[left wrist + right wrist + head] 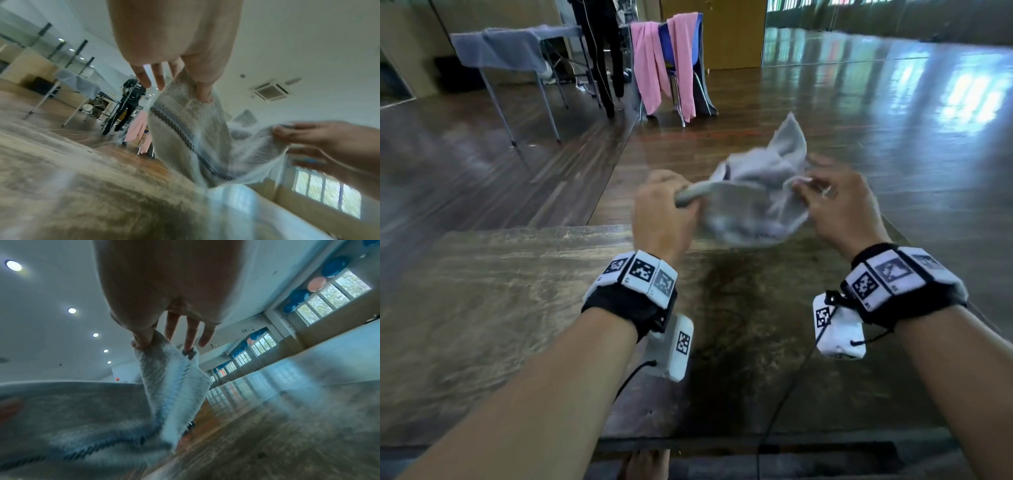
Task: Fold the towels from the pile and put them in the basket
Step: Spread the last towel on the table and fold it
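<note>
a grey towel (756, 192), crumpled and blurred by motion, was held in the air above the far edge of a wooden table (500, 308), its long axis running roughly from left to right between the two hands. the left hand (664, 216) gripped one rolled end, thumb and fingers curled round it; in the left wrist view the thumb (202, 91) pressed the cloth from which a dark woven stripe ran down and to the right. the right hand (839, 205) pinched the opposite edge between thumb and forefinger, the remaining fingers (191, 332) extended and only loosely bent. one corner of the towel stood up and pointed away from the person; the lower bulk sagged toward the tabletop, though contact with it could not be determined. the table surface nearer the person lay bare beneath both forearms. beyond its far edge was a wide, glossy wooden floor (893, 120). farther off stood a chair (671, 61) draped with pink cloths (647, 68), a folding table (517, 51) under a grey cover, and a standing person in dark clothes (602, 51).
</note>
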A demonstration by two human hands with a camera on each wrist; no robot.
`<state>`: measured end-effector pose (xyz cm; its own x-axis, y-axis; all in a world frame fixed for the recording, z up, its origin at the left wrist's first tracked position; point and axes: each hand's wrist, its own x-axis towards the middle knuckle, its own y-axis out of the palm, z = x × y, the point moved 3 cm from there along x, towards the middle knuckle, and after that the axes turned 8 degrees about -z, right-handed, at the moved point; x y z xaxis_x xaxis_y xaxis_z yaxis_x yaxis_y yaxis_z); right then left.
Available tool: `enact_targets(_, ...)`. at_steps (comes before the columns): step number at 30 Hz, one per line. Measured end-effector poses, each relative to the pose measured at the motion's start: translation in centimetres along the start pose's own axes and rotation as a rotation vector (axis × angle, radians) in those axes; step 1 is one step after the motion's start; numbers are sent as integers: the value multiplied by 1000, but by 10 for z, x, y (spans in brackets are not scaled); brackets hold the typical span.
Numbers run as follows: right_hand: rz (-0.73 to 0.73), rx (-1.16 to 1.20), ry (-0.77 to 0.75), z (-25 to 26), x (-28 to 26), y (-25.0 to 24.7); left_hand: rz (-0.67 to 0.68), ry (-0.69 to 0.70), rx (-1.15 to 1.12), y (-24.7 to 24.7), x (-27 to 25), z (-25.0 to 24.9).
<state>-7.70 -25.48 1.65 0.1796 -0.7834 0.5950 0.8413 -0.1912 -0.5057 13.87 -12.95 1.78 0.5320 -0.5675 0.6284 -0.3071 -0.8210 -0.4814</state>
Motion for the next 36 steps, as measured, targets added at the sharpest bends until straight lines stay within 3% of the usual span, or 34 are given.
enact_targets(2, -89, -7, 39, -9, 7, -4, -132, -76, -26, -10, 10, 6)
enact_targets(6, -216, 19, 190, -42, 14, -26, -200, -199, -122, -19, 14, 17)
enact_targets(12, -28, 528, 427, -44, 8, -18, -90, -533, -507, -8, 7, 21)
enact_targets(13, 6, 549, 425, -42, 7, -17, -88, -533, -539, -7, 7, 20)
enact_targets(15, 14, 563, 370, -37, 6, -18, -186, -392, -466, -13, 11, 15)
enact_targets(18, -111, 623, 219, -28, 6, -25, -402, -146, -405, -29, 18, 4)
enact_targets(19, -139, 620, 192, -29, 5, -26, -390, -113, -390, -31, 19, 4)
enact_targets(21, -111, 531, 244, -40, 2, -22, -228, -165, -276, -26, 13, 14)
enact_targets(24, 170, 229, 376, -69, -16, -9, 88, -317, -82, -15, -9, 41)
enact_targets(27, 306, 139, 382, -81, -35, -12, 261, -233, 60, -16, -27, 54)
enact_targets(30, 276, 123, 330, -73, -38, -29, 296, -152, 74, -27, -38, 54)
enact_targets(36, 262, 114, 68, -39, -64, -71, 104, -26, 10, -66, -52, 48)
